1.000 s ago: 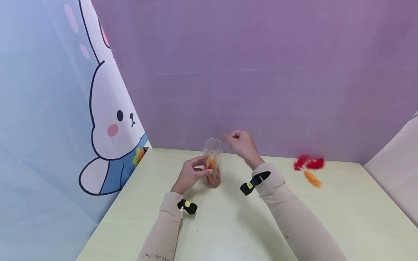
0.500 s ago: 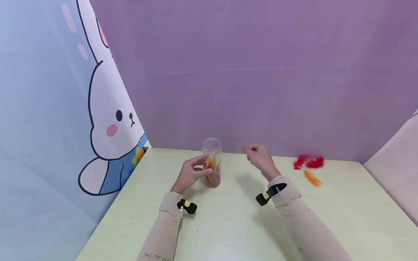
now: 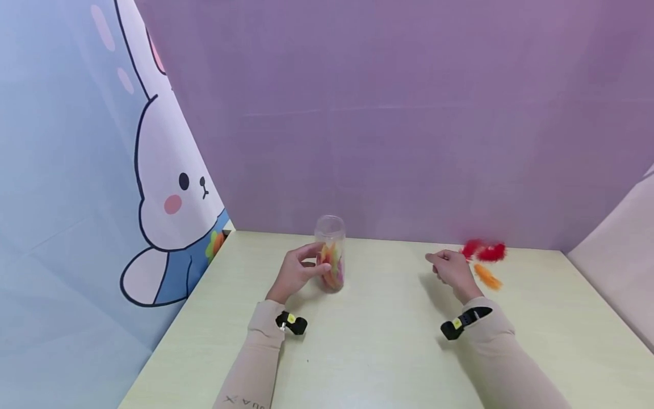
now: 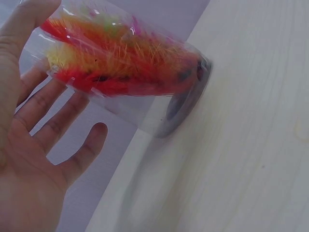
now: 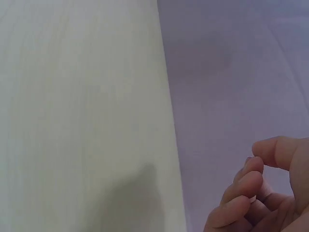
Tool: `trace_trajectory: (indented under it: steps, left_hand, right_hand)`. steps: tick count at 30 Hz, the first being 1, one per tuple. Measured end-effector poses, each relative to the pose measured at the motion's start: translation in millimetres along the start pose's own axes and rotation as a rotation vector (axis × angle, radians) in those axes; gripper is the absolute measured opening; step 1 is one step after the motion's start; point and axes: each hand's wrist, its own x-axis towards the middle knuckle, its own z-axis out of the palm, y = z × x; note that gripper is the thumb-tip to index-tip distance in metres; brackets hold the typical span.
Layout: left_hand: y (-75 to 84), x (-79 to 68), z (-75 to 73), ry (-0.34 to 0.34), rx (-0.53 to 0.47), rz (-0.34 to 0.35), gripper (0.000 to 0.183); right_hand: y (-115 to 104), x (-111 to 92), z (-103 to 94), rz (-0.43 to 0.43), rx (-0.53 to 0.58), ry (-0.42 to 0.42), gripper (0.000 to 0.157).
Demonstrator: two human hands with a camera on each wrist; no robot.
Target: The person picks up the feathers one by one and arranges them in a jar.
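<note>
A clear plastic jar [image 3: 330, 228] stands upright on the table in the head view. My left hand [image 3: 297, 272] holds its side between thumb and fingers. Bundled inside are red, orange, yellow, green and pink feathers [image 4: 120, 63], seen closely in the left wrist view. To the right, my right hand [image 3: 453, 274] hovers over the table with its fingers loosely curled. Thumb and fingertips come close together in the right wrist view, with nothing visible between them. Just beyond that hand lie two red feathers [image 3: 491, 252] and an orange feather [image 3: 487, 276].
The pale wooden table [image 3: 368, 341] ends at a purple cloth backdrop [image 3: 388, 142] close behind the jar. A blue rabbit-print curtain [image 3: 66, 227] borders the left side, and a white cloth [image 3: 623, 267] the right.
My right hand has moved from beside the jar's mouth rightward and down toward the loose feathers. The left hand stays on the jar, and the view has shifted slightly.
</note>
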Motion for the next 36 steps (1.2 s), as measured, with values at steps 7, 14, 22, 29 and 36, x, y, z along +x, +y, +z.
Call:
trace_trajectory:
  steps: [7, 14, 22, 29, 36]
  left_hand:
    - [-0.7, 1.3, -0.3, -0.005, -0.004, -0.002, 0.056]
    - [-1.6, 0.9, -0.1, -0.009, -0.003, -0.013, 0.057]
    - [0.2, 2.1, 1.3, 0.003, 0.007, -0.031, 0.056]
    - [20.4, -5.4, 0.6, -0.014, 0.011, -0.031, 0.054]
    - [28.1, -10.1, 0.3, -0.009, 0.014, -0.027, 0.054]
  right_hand:
    - [35.8, -0.7, -32.7, 0.040, -0.005, 0.037, 0.043]
    - [65.4, -4.6, -67.1, 0.097, -0.053, 0.100, 0.049]
    - [82.7, -7.7, -91.7, 0.180, -0.149, 0.207, 0.047]
    - [91.8, -8.0, -98.7, 0.194, -0.177, 0.218, 0.045]
    - [95.5, -8.0, -101.9, 0.170, -0.259, 0.196, 0.044]
